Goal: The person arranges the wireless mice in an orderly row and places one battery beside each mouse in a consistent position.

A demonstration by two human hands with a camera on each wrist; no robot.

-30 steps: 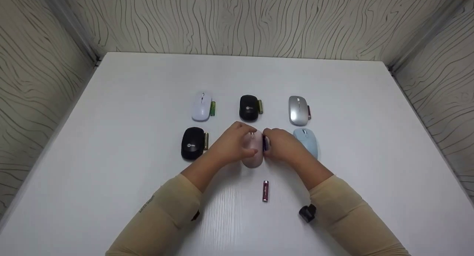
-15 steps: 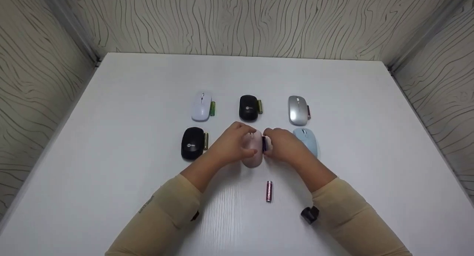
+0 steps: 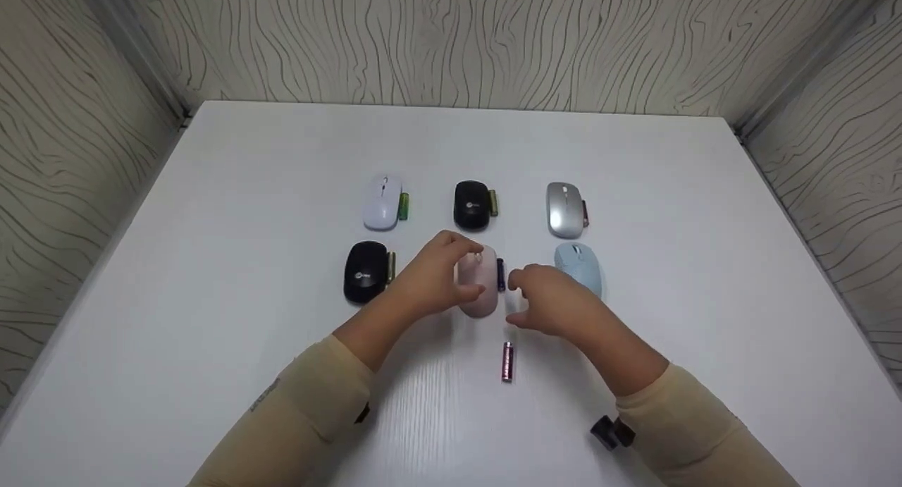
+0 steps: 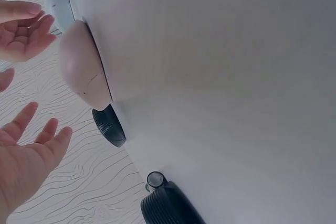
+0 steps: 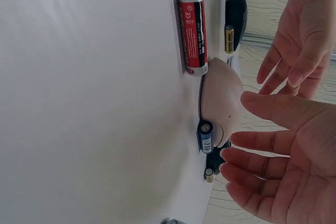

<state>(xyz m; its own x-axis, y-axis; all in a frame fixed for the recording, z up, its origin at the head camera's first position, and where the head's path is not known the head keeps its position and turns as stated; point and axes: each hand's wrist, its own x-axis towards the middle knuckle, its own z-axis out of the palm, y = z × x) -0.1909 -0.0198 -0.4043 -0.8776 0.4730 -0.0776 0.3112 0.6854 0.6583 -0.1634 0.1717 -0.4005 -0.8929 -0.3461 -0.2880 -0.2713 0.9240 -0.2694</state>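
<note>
A pink computer mouse [image 3: 486, 272] sits on the table in the middle of the head view. A dark blue battery [image 3: 501, 275] stands right along its right side; the right wrist view shows this blue battery [image 5: 206, 137] too. My left hand [image 3: 437, 275] hovers around the mouse's left side with fingers spread, apart from it in the left wrist view. To the right of the battery, my right hand [image 3: 560, 302] has loosely bent fingers and holds nothing. Nearer me lies a red battery [image 3: 507, 362] on the table.
A black mouse [image 3: 366, 272] with a battery is at left, a light blue mouse [image 3: 579, 267] at right, partly behind my right hand. Farther back stand a white mouse [image 3: 382, 203], another black mouse [image 3: 471, 205] and a silver mouse [image 3: 565, 210], each with a battery alongside.
My right hand has let go of the blue battery beside the pink mouse and drawn back to the right, its fingers opening. The red battery has shifted slightly. My left hand has barely moved.
</note>
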